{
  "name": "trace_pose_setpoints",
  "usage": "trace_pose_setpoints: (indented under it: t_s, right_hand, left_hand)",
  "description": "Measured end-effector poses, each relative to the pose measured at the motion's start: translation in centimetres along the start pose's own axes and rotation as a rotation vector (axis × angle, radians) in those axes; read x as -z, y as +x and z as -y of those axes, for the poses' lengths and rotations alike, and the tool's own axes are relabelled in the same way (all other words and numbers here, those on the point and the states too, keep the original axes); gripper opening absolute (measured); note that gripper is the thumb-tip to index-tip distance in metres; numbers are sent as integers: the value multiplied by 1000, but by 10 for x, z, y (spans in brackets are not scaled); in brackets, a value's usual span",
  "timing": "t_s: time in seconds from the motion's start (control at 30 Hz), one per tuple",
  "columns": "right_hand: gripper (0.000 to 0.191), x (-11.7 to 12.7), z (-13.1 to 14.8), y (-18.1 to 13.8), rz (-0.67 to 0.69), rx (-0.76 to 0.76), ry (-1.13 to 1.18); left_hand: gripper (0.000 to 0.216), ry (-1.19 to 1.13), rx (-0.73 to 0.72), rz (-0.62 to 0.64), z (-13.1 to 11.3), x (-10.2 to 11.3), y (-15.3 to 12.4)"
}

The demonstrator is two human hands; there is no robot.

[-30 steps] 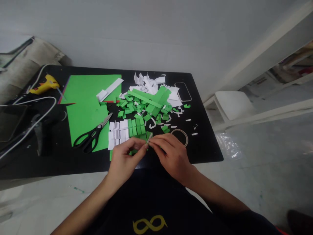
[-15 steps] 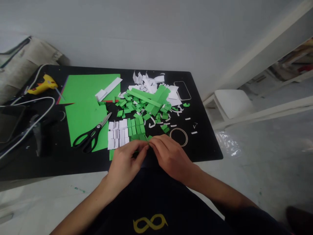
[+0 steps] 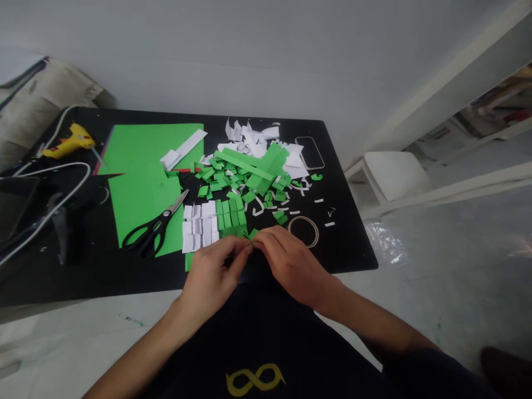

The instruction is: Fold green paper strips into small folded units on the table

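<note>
Close to the table's front edge, my left hand point(image 3: 218, 270) and my right hand point(image 3: 288, 263) meet fingertip to fingertip. Both pinch a small green paper piece point(image 3: 248, 236), mostly covered by my fingers. Just beyond my left hand lie rows of folded white paper pieces point(image 3: 200, 227) beside rows of folded green paper pieces point(image 3: 231, 214), with a green sheet under them. A heap of loose green paper pieces point(image 3: 224, 178) is spread farther back, with longer green strips point(image 3: 262, 168) on top.
Black-handled scissors point(image 3: 158, 224) rest across green sheets point(image 3: 145, 194) on the left. A yellow glue gun point(image 3: 71, 142) and white cable point(image 3: 85, 185) are at far left. Right of the heap are a tape ring point(image 3: 317, 235), a phone-shaped outline point(image 3: 311, 153) and white scraps point(image 3: 295, 213). A white stool point(image 3: 394, 174) stands beyond.
The view has shifted very slightly. My hands keep the same pinch on the small green paper piece, with hardly any visible movement.
</note>
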State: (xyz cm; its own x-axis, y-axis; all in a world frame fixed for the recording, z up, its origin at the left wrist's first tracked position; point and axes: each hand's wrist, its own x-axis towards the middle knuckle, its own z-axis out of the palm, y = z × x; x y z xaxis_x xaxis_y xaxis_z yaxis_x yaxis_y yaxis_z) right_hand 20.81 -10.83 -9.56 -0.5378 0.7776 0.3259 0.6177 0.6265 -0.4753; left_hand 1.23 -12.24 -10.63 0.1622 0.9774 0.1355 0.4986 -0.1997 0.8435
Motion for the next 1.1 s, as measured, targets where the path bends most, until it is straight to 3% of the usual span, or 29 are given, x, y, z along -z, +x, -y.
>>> trace_pose_setpoints:
  t_s: [0.43,0.9,1.1]
  right_hand:
    - [26,-4,-2,2,37,-30,17]
    - [24,1,-4,4,62,-12,67]
    - [19,3,-3,5,52,-88,158]
  left_hand:
    - [14,-33,51,24,5,-2,1]
    - [14,-49,16,6,7,-4,0]
    - [12,-82,23,-15,5,-4,-1]
